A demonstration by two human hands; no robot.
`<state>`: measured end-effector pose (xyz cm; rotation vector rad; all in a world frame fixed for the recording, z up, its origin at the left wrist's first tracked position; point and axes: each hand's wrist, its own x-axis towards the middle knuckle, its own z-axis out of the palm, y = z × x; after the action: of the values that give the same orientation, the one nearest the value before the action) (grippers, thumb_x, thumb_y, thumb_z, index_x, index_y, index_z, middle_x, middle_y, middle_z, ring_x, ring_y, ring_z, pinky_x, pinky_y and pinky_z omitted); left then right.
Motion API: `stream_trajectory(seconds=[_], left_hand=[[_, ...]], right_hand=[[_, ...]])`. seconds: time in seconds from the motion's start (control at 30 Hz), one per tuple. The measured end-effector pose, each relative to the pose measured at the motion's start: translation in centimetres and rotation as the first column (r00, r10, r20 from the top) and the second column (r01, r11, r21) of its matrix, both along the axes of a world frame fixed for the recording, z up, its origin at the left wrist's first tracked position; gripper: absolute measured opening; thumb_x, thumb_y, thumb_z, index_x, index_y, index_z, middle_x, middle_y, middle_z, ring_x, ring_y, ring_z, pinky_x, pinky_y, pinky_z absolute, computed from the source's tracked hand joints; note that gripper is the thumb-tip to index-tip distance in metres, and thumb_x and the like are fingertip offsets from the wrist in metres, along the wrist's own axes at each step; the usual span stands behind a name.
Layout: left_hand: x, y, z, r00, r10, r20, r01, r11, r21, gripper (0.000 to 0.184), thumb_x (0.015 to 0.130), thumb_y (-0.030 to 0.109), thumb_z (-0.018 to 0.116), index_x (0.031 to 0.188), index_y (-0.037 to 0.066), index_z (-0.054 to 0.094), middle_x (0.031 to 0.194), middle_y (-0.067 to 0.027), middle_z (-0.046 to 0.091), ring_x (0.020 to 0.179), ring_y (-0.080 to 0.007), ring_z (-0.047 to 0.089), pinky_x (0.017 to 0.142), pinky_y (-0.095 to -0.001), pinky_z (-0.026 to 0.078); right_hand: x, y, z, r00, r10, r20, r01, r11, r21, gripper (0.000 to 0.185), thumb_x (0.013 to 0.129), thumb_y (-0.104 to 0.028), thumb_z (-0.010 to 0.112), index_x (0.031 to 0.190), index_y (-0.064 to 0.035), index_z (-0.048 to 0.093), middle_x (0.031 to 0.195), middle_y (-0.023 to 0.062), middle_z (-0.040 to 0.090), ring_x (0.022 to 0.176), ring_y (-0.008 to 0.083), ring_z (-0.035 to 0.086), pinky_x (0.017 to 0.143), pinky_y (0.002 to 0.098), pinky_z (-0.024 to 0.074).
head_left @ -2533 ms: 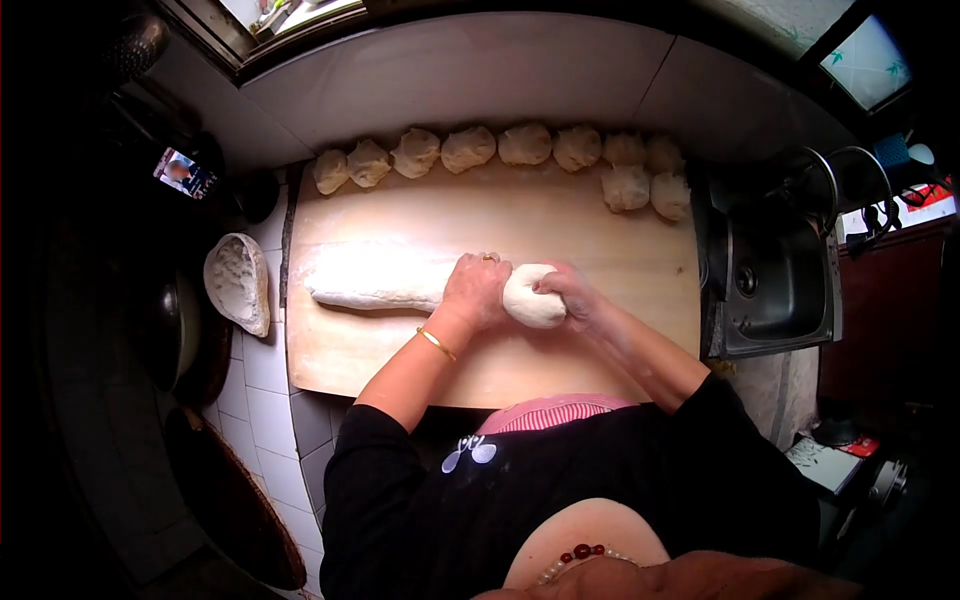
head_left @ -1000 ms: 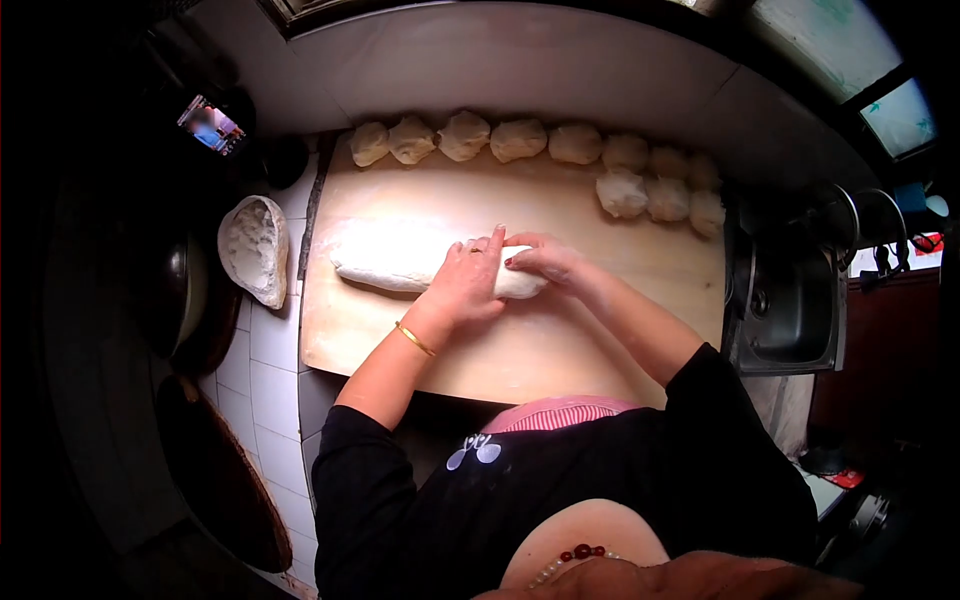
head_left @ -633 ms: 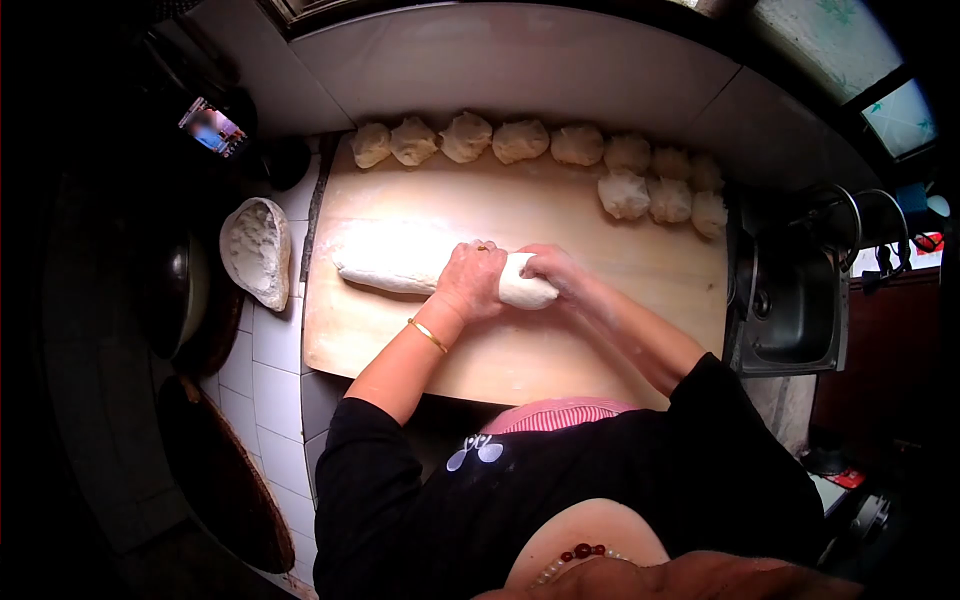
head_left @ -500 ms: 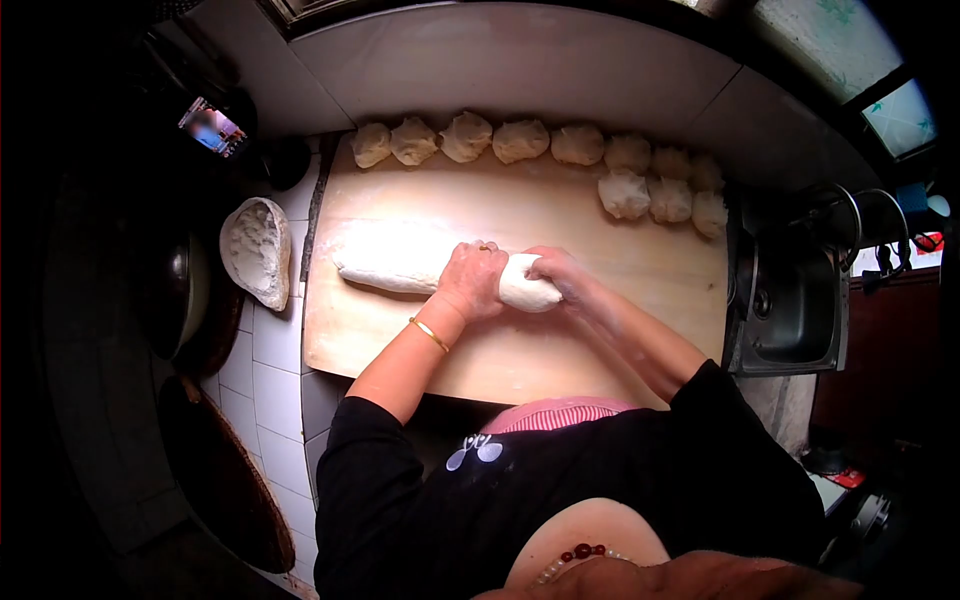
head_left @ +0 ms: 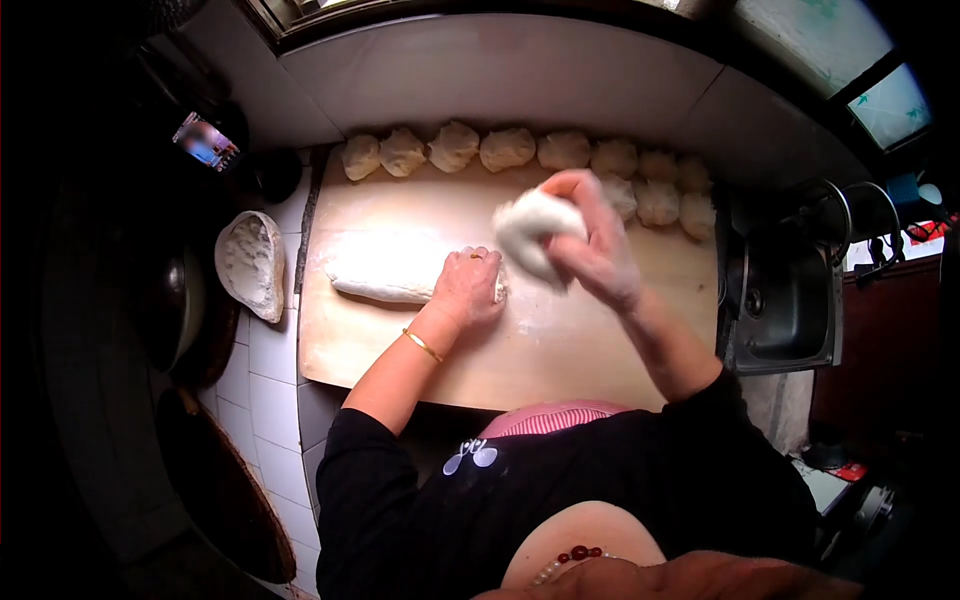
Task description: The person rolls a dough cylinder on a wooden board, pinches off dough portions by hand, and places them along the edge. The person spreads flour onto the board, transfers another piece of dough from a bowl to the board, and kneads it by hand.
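My left hand is closed round the right end of a long floured dough log, which lies on the wooden board. Up and to the right of it, my right hand grips a torn-off dough piece between thumb and fingers, held above the board and slightly blurred. Several rough dough lumps line the board's back edge, with a second short row at the back right, partly behind my right hand.
A bowl of flour stands on the white tiles left of the board. Farther left are a dark pan and, behind, a lit phone. A metal sink adjoins the board's right side. The wall rises behind the lumps.
The dough piece has come away from the log's right end. My right hand has lifted it up and toward the back of the board, while my left hand stays on the log.
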<state>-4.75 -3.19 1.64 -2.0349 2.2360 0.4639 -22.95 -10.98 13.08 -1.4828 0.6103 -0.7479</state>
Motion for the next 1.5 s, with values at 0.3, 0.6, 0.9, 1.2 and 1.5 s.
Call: stream_trajectory(seconds=[0.3, 0.6, 0.9, 1.2, 1.5], left_hand=[[2.5, 1.7, 1.6, 0.995, -0.062, -0.083, 0.056, 0.996, -0.073, 0.103, 0.071, 0.04, 0.071, 0.148, -0.005, 0.02, 0.122, -0.026, 0.055, 0.122, -0.0371, 0.049, 0.107, -0.0563, 0.032], [5.0, 2.8, 1.0, 0.996, -0.021, -0.082, 0.021, 1.0, 0.001, 0.075, 0.063, 0.023, 0.071, 0.129, -0.001, 0.042, 0.112, -0.0216, 0.056, 0.107, -0.0364, 0.054, 0.095, -0.0468, 0.039], [7.6, 3.9, -1.3, 0.945, -0.05, -0.322, -0.04, 0.963, -0.268, 0.079, 0.063, 0.022, 0.072, 0.133, 0.001, 0.041, 0.115, -0.0188, 0.056, 0.109, -0.0358, 0.054, 0.098, -0.0458, 0.038], [6.3, 3.8, -1.1, 0.993, 0.047, -0.108, -0.074, 0.963, -0.257, 0.054, 0.065, 0.021, 0.075, 0.111, 0.003, 0.052, 0.099, -0.0152, 0.063, 0.098, -0.0318, 0.06, 0.093, -0.044, 0.04], [5.8, 3.1, -1.7, 0.997, 0.058, 0.044, -0.048, 0.979, -0.2, 0.026, 0.067, 0.029, 0.072, 0.087, 0.013, 0.064, 0.089, -0.0086, 0.066, 0.089, -0.0233, 0.064, 0.085, -0.0381, 0.042]], right_hand=[[0.0, -9.4, -15.0, 0.675, -0.422, -0.605, -0.389, 0.493, -0.778, 0.054, 0.082, -0.02, 0.058, 0.134, -0.0076, 0.048, 0.133, 0.0211, 0.047, 0.12, 0.0358, 0.046, 0.105, 0.0492, 0.0347], [5.4, -1.6, -16.2, 0.904, 0.182, -0.387, -0.154, 0.983, 0.102, 0.05, 0.088, -0.028, 0.06, 0.132, -0.0056, 0.051, 0.128, 0.0154, 0.055, 0.114, 0.0259, 0.054, 0.092, 0.0373, 0.0466], [9.4, 0.4, -15.4, 0.916, 0.402, 0.0, -0.31, 0.706, 0.637, 0.046, 0.083, -0.016, 0.06, 0.128, -0.0073, 0.054, 0.113, 0.0109, 0.061, 0.101, 0.0202, 0.06, 0.083, 0.0332, 0.0512], [9.5, 0.9, -16.1, 0.954, 0.299, 0.01, -0.222, 0.684, 0.695, 0.04, 0.077, -0.01, 0.057, 0.114, 0.0034, 0.059, 0.1, 0.0121, 0.063, 0.088, 0.0196, 0.062, 0.076, 0.0304, 0.0517], [7.7, 1.2, -15.2, 0.953, 0.301, 0.021, -0.231, 0.683, 0.693, 0.043, 0.071, -0.01, 0.057, 0.11, 0.0054, 0.06, 0.097, 0.012, 0.063, 0.086, 0.021, 0.061, 0.076, 0.0315, 0.0517]])
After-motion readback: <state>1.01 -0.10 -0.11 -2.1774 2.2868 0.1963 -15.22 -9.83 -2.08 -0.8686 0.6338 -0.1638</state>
